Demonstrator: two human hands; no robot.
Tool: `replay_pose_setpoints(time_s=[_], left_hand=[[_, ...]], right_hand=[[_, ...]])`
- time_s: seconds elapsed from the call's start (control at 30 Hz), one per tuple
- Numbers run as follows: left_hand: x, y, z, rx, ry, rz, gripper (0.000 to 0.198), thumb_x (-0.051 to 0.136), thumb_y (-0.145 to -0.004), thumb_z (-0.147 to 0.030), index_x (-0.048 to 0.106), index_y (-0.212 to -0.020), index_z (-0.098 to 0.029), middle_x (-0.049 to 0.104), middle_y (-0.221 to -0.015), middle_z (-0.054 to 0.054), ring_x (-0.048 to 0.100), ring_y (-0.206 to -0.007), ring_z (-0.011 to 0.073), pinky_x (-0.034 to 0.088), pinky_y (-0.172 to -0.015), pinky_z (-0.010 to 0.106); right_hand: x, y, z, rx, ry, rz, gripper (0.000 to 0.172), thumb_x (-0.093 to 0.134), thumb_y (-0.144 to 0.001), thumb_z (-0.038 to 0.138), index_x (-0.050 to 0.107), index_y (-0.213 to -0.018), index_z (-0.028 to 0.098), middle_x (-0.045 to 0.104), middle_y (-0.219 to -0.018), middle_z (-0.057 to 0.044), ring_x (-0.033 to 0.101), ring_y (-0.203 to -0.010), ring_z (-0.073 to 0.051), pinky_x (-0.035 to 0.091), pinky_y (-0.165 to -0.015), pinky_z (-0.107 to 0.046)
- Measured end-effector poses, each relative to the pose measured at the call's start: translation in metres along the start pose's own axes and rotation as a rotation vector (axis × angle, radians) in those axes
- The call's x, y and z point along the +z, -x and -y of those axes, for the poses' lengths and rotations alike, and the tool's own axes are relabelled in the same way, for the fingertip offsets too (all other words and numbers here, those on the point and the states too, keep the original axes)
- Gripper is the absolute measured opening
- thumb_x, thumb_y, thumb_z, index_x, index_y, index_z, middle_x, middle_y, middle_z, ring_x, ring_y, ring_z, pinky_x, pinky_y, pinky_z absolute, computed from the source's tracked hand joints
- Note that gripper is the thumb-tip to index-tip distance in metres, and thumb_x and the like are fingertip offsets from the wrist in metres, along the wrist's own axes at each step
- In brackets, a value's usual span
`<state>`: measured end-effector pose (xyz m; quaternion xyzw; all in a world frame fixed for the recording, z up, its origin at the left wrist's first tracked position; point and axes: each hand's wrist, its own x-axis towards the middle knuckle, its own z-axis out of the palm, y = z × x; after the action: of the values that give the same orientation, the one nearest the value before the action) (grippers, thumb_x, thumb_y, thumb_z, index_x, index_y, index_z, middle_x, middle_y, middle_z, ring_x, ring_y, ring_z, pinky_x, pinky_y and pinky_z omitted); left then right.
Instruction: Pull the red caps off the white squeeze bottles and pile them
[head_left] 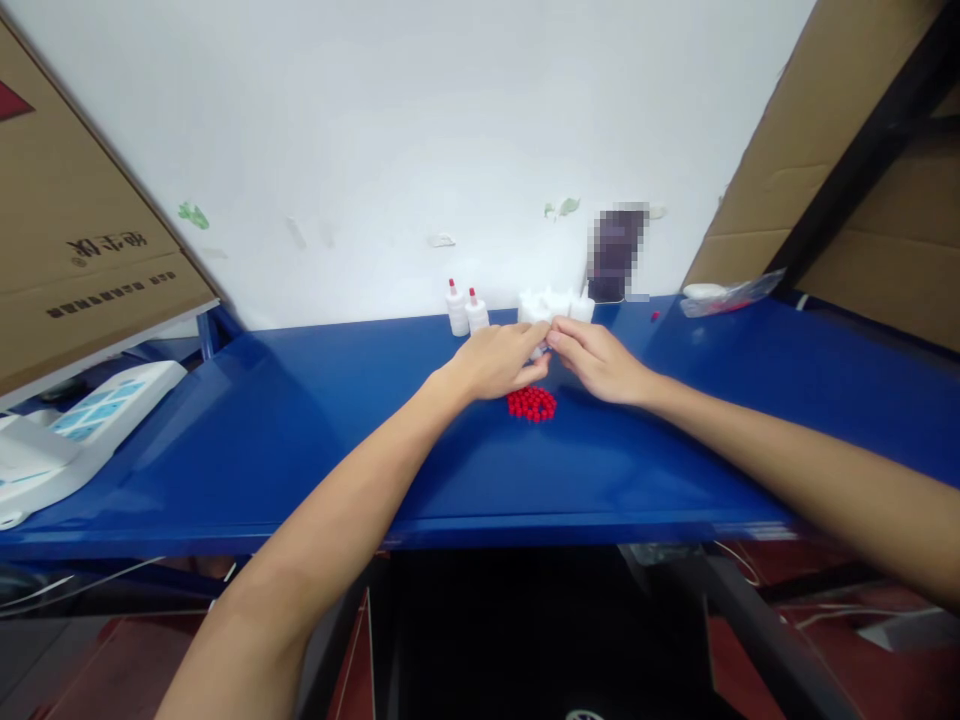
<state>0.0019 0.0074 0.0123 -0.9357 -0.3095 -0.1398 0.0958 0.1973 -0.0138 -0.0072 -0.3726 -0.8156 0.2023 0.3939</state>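
Observation:
My left hand (504,360) is curled around a white squeeze bottle (538,352), of which only a small pale part shows between the fingers. Close against it, my right hand (600,362) has its fingertips pinched together at the bottle's end; what they hold is hidden. Just below the hands, a pile of small red caps (532,404) lies on the blue table (337,430). To the left stand two white bottles with red tips (477,314). Behind my hands is a group of white bottles (544,304), partly covered by the fingers.
A dark phone-like object (616,255), partly pixelated, leans on the wall at the back. One loose red cap (655,316) and a clear plastic bag (731,296) lie at the right. A white device with blue panels (97,410) sits at the left; cardboard (82,220) flanks the table.

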Motion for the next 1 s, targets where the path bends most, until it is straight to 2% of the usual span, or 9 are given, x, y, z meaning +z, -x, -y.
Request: replay_pose_setpoints(time_s=[0.23, 0.37, 0.47, 0.6, 0.67, 0.77, 0.87, 1.0], left_hand=[[0.006, -0.002, 0.007, 0.051, -0.043, -0.096, 0.024, 0.04, -0.099, -0.029, 0.056, -0.111, -0.015, 0.068, -0.101, 0.011, 0.062, -0.077, 0.0186, 0.044, -0.065, 0.031], [0.008, -0.003, 0.007, 0.053, -0.054, -0.12, 0.025, 0.039, -0.1, -0.03, 0.058, -0.109, -0.017, 0.068, -0.098, 0.009, 0.061, -0.075, 0.0183, 0.043, -0.064, 0.031], [0.008, -0.002, 0.01, 0.041, -0.075, -0.121, 0.029, 0.037, -0.1, -0.03, 0.06, -0.113, -0.018, 0.068, -0.101, 0.009, 0.061, -0.075, 0.0187, 0.042, -0.063, 0.031], [0.007, 0.007, 0.023, -0.005, -0.111, -0.117, 0.033, 0.036, -0.1, -0.03, 0.06, -0.121, -0.02, 0.068, -0.106, 0.01, 0.062, -0.079, 0.0201, 0.041, -0.062, 0.031], [0.007, 0.011, 0.029, -0.027, -0.084, -0.119, 0.033, 0.036, -0.101, -0.031, 0.058, -0.122, -0.02, 0.069, -0.107, 0.01, 0.063, -0.081, 0.0209, 0.042, -0.065, 0.032], [0.01, 0.012, 0.032, -0.046, -0.014, -0.125, 0.034, 0.036, -0.101, -0.036, 0.056, -0.122, -0.018, 0.071, -0.109, 0.011, 0.065, -0.084, 0.0225, 0.044, -0.069, 0.034], [0.013, 0.01, 0.031, -0.029, 0.049, -0.108, 0.036, 0.034, -0.103, -0.041, 0.057, -0.116, -0.016, 0.072, -0.1, 0.011, 0.065, -0.082, 0.0235, 0.044, -0.069, 0.035], [0.014, 0.008, 0.03, -0.025, 0.101, -0.086, 0.039, 0.029, -0.104, -0.042, 0.059, -0.106, -0.017, 0.07, -0.083, 0.009, 0.064, -0.075, 0.0234, 0.043, -0.067, 0.036]], right_hand=[[0.001, -0.001, 0.0, -0.141, 0.115, -0.07, 0.046, 0.032, -0.105, 0.055, 0.046, -0.076, 0.022, 0.051, -0.062, 0.001, 0.048, -0.06, -0.015, 0.036, -0.061, -0.03], [0.0, -0.001, -0.001, -0.162, 0.091, -0.042, 0.048, 0.032, -0.106, 0.055, 0.053, -0.08, 0.021, 0.052, -0.058, 0.002, 0.049, -0.057, -0.015, 0.037, -0.059, -0.029], [-0.001, 0.0, -0.004, -0.103, 0.047, -0.021, 0.051, 0.035, -0.105, 0.058, 0.052, -0.075, 0.022, 0.05, -0.054, 0.002, 0.049, -0.052, -0.014, 0.037, -0.056, -0.029], [-0.001, 0.002, -0.011, 0.033, -0.196, -0.058, 0.052, 0.036, -0.104, 0.058, 0.037, -0.064, 0.025, 0.037, -0.048, 0.005, 0.041, -0.043, -0.012, 0.038, -0.051, -0.028], [-0.002, 0.002, -0.012, 0.041, -0.218, -0.058, 0.049, 0.037, -0.104, 0.054, 0.034, -0.064, 0.026, 0.036, -0.051, 0.005, 0.038, -0.045, -0.012, 0.037, -0.051, -0.029], [-0.004, 0.001, -0.01, -0.015, -0.018, 0.066, 0.04, 0.04, -0.103, 0.047, 0.039, -0.071, 0.024, 0.043, -0.061, 0.003, 0.042, -0.055, -0.013, 0.036, -0.057, -0.03], [-0.005, 0.0, -0.009, -0.039, 0.175, 0.208, 0.031, 0.04, -0.103, 0.043, 0.042, -0.08, 0.023, 0.048, -0.069, 0.002, 0.048, -0.064, -0.016, 0.036, -0.065, -0.032], [-0.007, -0.001, -0.011, -0.006, 0.273, 0.257, 0.023, 0.04, -0.103, 0.04, 0.045, -0.088, 0.022, 0.055, -0.073, 0.0, 0.052, -0.066, -0.018, 0.037, -0.067, -0.033]])
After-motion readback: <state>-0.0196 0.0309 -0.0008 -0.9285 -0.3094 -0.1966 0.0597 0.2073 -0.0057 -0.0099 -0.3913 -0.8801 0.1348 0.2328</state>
